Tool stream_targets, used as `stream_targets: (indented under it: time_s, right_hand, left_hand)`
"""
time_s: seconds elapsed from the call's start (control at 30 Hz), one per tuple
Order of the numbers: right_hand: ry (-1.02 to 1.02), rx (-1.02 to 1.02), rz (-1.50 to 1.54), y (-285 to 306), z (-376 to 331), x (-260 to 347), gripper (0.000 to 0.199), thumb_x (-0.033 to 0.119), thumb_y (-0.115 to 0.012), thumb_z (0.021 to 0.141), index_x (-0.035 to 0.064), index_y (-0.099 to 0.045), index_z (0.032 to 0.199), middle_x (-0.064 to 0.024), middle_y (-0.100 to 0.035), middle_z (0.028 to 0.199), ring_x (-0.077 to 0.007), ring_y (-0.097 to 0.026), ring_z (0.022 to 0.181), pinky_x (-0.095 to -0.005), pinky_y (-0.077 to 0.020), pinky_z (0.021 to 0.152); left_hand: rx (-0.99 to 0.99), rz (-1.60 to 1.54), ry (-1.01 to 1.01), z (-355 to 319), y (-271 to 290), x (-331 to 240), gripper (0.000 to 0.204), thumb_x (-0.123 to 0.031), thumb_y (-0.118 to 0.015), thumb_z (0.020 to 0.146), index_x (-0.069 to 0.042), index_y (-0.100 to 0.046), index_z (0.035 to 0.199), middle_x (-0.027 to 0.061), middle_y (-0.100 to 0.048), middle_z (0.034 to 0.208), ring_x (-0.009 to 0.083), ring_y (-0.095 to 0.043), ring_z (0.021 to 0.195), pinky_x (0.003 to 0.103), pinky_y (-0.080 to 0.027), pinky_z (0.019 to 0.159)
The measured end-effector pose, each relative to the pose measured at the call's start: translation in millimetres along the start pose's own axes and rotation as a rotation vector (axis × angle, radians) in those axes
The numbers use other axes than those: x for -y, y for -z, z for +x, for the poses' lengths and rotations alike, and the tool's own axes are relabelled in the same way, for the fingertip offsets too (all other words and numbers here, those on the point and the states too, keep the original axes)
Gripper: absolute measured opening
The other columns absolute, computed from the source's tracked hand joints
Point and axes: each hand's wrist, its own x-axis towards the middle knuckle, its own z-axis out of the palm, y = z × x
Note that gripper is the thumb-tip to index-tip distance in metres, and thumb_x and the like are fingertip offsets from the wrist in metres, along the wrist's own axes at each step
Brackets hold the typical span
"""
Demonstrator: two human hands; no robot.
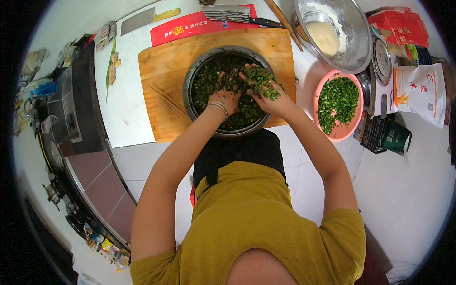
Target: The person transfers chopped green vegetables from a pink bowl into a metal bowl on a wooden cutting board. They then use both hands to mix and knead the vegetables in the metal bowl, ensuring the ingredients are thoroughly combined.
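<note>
A deep, dark-looking metal bowl (190,97) holds a wet mix of finely chopped greens (247,111). My left hand (224,99), with bracelets at the wrist, reaches into the middle of it. Its fingers are apart, pressed into the greens, and their tips are partly buried. At the bowl's right side, my right hand (273,97) is bent around a thick clump of the greens. Bits cover its fingers and knuckles, so the exact grip is partly hidden. Under the bowl lies a wooden cutting board (164,71), with a pair of chopsticks (167,99) left of the bowl.
Right of the board stands a pink basin (338,137) of chopped green stalks. Behind it, a steel bowl (356,31) holds dough (323,38). A cleaver (137,22), another broad knife (228,15) and a rolling pin (283,23) lie at the back. Ginger (114,61) lies left.
</note>
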Motion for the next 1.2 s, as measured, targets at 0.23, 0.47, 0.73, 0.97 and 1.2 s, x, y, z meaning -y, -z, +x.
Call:
stream_targets:
  time_s: [0.23, 0.47, 0.73, 0.97, 1.2]
  right_hand:
    - [-0.77, 0.063, 0.501, 19, -2, 60, 0.042, 0.038, -0.038, 0.087, 0.008, -0.052, 0.113, -0.0159, -0.053, 0.11, -0.0329, -0.048, 0.103, -0.0372, -0.0377, 0.087]
    - [-1.243, 0.158, 0.709, -18, -4, 115, 0.068, 0.059, -0.031, 0.082, 0.0054, -0.04, 0.124, -0.0189, -0.041, 0.126, -0.0359, -0.034, 0.118, -0.0347, -0.0246, 0.098]
    - [-1.527, 0.053, 0.985, -39, 44, 137, 0.079, 0.062, -0.023, 0.081, 0.0036, -0.024, 0.134, -0.0209, -0.027, 0.135, -0.0381, -0.025, 0.124, -0.0396, -0.0179, 0.102]
    - [-1.337, 0.129, 0.834, -42, 106, 134, 0.05, 0.031, -0.017, 0.091, 0.0005, -0.021, 0.131, -0.0235, -0.032, 0.13, -0.0401, -0.037, 0.114, -0.0427, -0.0301, 0.095]
    - [-0.98, 0.223, 0.642, -95, 85, 127, 0.05, 0.035, -0.009, 0.092, 0.0114, -0.027, 0.132, -0.0176, -0.036, 0.13, -0.0388, -0.036, 0.116, -0.049, -0.0173, 0.101]
  left_hand:
    - [-0.206, 0.0, -0.074, -12, 15, 14, 0.065, -0.033, -0.051, 0.083, -0.013, -0.019, 0.136, 0.0127, -0.029, 0.135, 0.0281, -0.032, 0.122, 0.039, -0.029, 0.101]
    - [-0.535, -0.061, -0.253, -48, 34, 63, 0.052, -0.036, -0.047, 0.085, -0.001, -0.039, 0.122, 0.0207, -0.044, 0.12, 0.033, -0.04, 0.114, 0.041, -0.036, 0.094]
    - [-0.381, -0.365, -0.226, -38, 23, 74, 0.047, -0.034, -0.04, 0.088, 0.004, -0.044, 0.115, 0.0234, -0.043, 0.122, 0.0355, -0.036, 0.117, 0.039, -0.031, 0.098]
    - [-0.408, -0.425, -0.294, -27, 2, 95, 0.041, -0.01, -0.028, 0.09, 0.0, -0.025, 0.13, 0.0227, -0.03, 0.131, 0.0327, -0.035, 0.119, 0.036, -0.03, 0.099]
    - [-0.537, -0.911, -0.494, -14, -4, 110, 0.04, -0.015, -0.034, 0.09, 0.0, -0.033, 0.126, 0.0215, -0.039, 0.123, 0.0329, -0.041, 0.111, 0.034, -0.034, 0.094]
